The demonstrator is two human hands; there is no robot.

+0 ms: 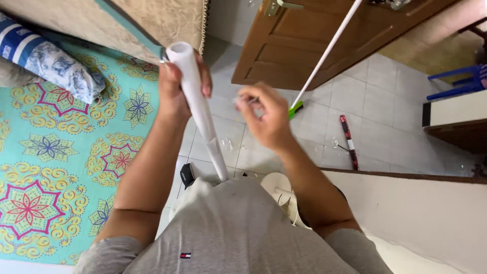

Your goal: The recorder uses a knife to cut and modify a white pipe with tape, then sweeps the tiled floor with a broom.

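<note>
Upright before your chest, the white tube (195, 101) sits gripped in your closed left hand (177, 89), its foot hidden behind your shirt. Your right hand (266, 119) pinches something small (too blurred to name) just beside it. A loose grip could tip the tube toward the floor (375, 101).

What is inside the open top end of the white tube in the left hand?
The white tube, gripped by the left hand, shows only its round rim. Its inside looks pale and hollow; anything deeper cannot be seen.
</note>
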